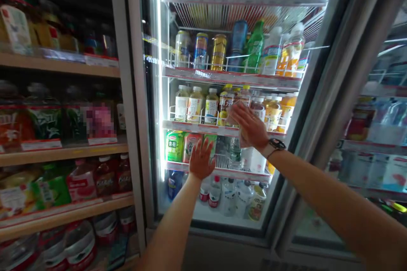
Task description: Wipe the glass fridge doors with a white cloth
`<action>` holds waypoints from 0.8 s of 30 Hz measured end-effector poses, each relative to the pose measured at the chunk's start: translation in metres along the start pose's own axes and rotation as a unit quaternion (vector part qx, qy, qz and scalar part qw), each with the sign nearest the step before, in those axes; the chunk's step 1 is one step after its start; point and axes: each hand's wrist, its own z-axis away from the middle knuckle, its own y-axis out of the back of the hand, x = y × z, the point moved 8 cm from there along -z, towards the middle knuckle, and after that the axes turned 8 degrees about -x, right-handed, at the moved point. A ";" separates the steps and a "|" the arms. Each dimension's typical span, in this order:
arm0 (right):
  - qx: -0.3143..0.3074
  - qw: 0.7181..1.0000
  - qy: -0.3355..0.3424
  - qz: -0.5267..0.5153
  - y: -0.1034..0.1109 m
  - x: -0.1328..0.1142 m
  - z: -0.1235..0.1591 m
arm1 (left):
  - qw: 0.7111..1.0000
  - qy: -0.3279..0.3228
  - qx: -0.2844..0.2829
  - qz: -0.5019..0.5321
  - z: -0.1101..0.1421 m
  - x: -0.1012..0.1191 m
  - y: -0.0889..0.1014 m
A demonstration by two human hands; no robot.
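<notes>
Both bare forearms extend forward from where the person stands; the right wrist carries a round, dark-faced watch (277, 144). The left hand (201, 159) is spread and grasps nothing; its palm appears to lie flat against the clear glass door (190, 77) of the lit cooler. The right hand (252, 126) holds a pale, thin cloth (234, 109) beneath extended fingers.

Controlling relation: the cloth lies directly under the right hand, between palm and glass. It shows at the fingertips and again below the palm; its long axis cannot be made out. The right hand is the nearer; the left sits lower and to its left, just beside the area below the cloth.

To the right, the grey metal door frame (302, 123) bounds the pane. Behind the glass, white wire shelves carry green-and-white drink cartons (174, 146), small pale-labelled bottles (195, 104) and, higher up, a gold metal can (219, 52). Wooden shelving (63, 155) flanks the cooler on the left.
</notes>
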 end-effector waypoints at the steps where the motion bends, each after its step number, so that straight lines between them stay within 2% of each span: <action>1: -0.024 0.999 0.029 -0.004 -0.011 -0.013 0.010 | 1.000 0.001 0.000 -0.002 0.000 0.000 0.000; 4: -0.077 0.989 0.123 -0.019 -0.041 -0.056 0.053 | 1.000 0.000 0.003 -0.012 -0.001 0.000 0.001; 8: -0.084 0.976 0.194 -0.050 -0.065 -0.103 0.112 | 1.000 -0.001 0.014 -0.025 -0.002 0.001 0.006; 10: -0.081 0.969 0.226 -0.053 -0.073 -0.118 0.133 | 0.999 -0.005 0.016 -0.028 -0.003 0.002 0.008; 12: -0.084 0.964 0.250 -0.044 -0.075 -0.122 0.141 | 0.999 -0.011 0.021 -0.034 -0.004 0.002 0.009; 14: -0.085 0.964 0.249 -0.033 -0.067 -0.106 0.131 | 0.999 -0.012 0.026 -0.044 -0.003 0.002 0.009; 15: -0.082 0.968 0.235 -0.027 -0.058 -0.091 0.119 | 0.998 -0.011 0.028 -0.049 -0.003 0.002 0.009; 21: -0.004 0.996 0.080 0.047 0.031 0.039 0.027 | 0.999 -0.006 0.019 -0.046 -0.003 -0.001 0.005; 23: 0.028 0.998 0.024 0.054 0.048 0.066 0.018 | 0.999 -0.006 0.016 -0.036 -0.003 -0.002 0.005; 24: 0.036 0.998 0.009 0.051 0.049 0.071 0.021 | 0.999 -0.004 0.015 -0.032 -0.003 -0.003 0.005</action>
